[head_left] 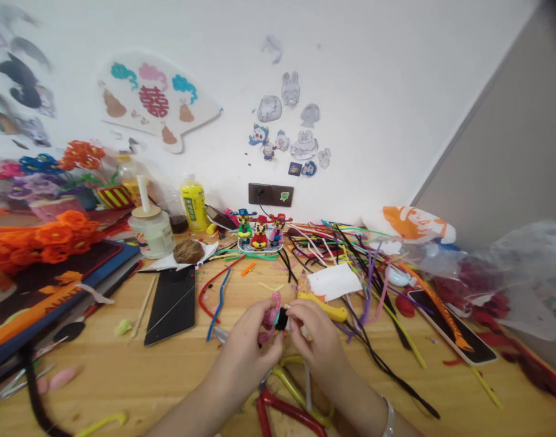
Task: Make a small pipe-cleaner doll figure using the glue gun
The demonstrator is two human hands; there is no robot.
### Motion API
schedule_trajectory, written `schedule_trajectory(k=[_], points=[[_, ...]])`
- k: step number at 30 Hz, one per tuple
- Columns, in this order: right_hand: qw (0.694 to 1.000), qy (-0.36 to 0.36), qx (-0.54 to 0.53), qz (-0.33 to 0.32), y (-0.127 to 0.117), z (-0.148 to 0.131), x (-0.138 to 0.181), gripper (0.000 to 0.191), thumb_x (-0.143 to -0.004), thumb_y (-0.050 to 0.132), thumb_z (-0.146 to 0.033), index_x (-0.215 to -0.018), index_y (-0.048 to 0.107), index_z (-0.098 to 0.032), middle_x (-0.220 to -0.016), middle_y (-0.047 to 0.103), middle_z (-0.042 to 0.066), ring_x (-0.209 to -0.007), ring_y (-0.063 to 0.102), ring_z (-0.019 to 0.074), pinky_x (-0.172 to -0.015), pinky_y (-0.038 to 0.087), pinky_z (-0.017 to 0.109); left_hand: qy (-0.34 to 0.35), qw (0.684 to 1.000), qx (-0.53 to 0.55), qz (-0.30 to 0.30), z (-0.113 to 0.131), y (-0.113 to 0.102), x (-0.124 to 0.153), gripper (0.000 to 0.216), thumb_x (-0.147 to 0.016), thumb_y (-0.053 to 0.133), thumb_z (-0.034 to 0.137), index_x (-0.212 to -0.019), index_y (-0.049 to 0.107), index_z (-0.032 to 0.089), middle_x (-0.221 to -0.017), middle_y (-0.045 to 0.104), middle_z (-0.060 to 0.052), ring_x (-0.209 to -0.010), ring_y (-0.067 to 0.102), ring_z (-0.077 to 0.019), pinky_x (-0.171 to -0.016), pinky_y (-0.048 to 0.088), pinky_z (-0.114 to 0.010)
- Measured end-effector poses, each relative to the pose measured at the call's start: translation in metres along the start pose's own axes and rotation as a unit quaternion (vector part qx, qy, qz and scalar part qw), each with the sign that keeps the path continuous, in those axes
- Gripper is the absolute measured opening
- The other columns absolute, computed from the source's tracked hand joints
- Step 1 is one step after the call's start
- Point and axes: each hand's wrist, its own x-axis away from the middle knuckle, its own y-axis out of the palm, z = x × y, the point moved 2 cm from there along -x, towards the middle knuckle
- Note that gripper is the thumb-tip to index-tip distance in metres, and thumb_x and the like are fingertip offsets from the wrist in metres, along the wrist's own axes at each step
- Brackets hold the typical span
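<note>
Between my two hands, over the middle of the table, is a small figure [281,319] of fuzzy craft stems in pink, teal and black. My left hand [255,340] has its fingers closed around the pink side. On the black side, my right hand [312,334] pinches it with thumb and fingertips, which hide part of it. Beneath my wrists lie red-handled pliers [289,409] and a yellow-handled tool [291,385]. Another yellow handle [328,306] rests just beyond my right hand.
Three finished figures [260,233] stand on a small dish near the wall. Loose craft stems [373,285] sprawl at the right, beside a white phone [451,328]. A dark phone [172,306], a candle jar [151,232] and a yellow bottle [193,203] are on the left.
</note>
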Motion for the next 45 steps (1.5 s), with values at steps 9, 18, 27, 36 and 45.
schedule_trajectory(k=[9, 18, 27, 36, 45], points=[[1.000, 0.006, -0.001, 0.000, 0.000, 0.000, 0.000, 0.021, -0.079, 0.040, -0.008, -0.093, 0.051, -0.019, -0.088, 0.057, 0.006, -0.085, 0.054, 0.0166, -0.076, 0.046, 0.031, -0.043, 0.988, 0.146, -0.015, -0.006, 0.006, -0.004, 0.030, -0.068, 0.049, 0.015, -0.097, 0.047, 0.018, -0.082, 0.059, -0.003, -0.074, 0.059, -0.0151, -0.064, 0.048, -0.025], [1.000, -0.009, 0.008, -0.008, -0.007, -0.005, -0.005, 0.025, -0.072, 0.047, -0.012, -0.097, 0.050, -0.017, -0.090, 0.056, 0.008, -0.087, 0.052, 0.0192, -0.077, 0.046, 0.035, -0.123, 0.949, 0.290, -0.004, 0.006, -0.003, -0.007, 0.026, -0.069, 0.050, 0.023, -0.094, 0.054, 0.016, -0.091, 0.063, -0.006, -0.089, 0.059, -0.0186, -0.077, 0.047, -0.028], [1.000, -0.001, 0.005, -0.023, -0.005, -0.001, -0.005, 0.024, -0.071, 0.051, -0.012, -0.094, 0.051, -0.018, -0.087, 0.057, 0.007, -0.083, 0.053, 0.0184, -0.074, 0.046, 0.033, -0.124, 0.952, 0.281, -0.011, -0.004, -0.001, -0.007, 0.027, -0.077, 0.048, 0.032, -0.098, 0.055, 0.016, -0.102, 0.062, -0.009, -0.095, 0.057, -0.0199, -0.077, 0.048, -0.030], [0.999, 0.010, 0.005, -0.036, -0.005, 0.001, -0.006, 0.019, -0.074, 0.053, -0.015, -0.093, 0.051, -0.018, -0.085, 0.058, 0.006, -0.081, 0.054, 0.0179, -0.072, 0.046, 0.032, -0.117, 0.958, 0.262, -0.004, -0.004, -0.001, -0.007, 0.025, -0.078, 0.048, 0.030, -0.096, 0.056, 0.016, -0.095, 0.064, -0.009, -0.088, 0.060, -0.0199, -0.072, 0.049, -0.029], [0.998, 0.020, -0.018, -0.062, -0.004, 0.004, -0.006, 0.020, -0.076, 0.054, -0.018, -0.096, 0.053, -0.019, -0.087, 0.059, 0.006, -0.082, 0.054, 0.0182, -0.073, 0.046, 0.031, -0.121, 0.962, 0.246, 0.016, 0.000, -0.006, -0.010, 0.025, -0.075, 0.050, 0.032, -0.091, 0.059, 0.016, -0.086, 0.066, -0.006, -0.075, 0.061, -0.0174, -0.063, 0.050, -0.026]])
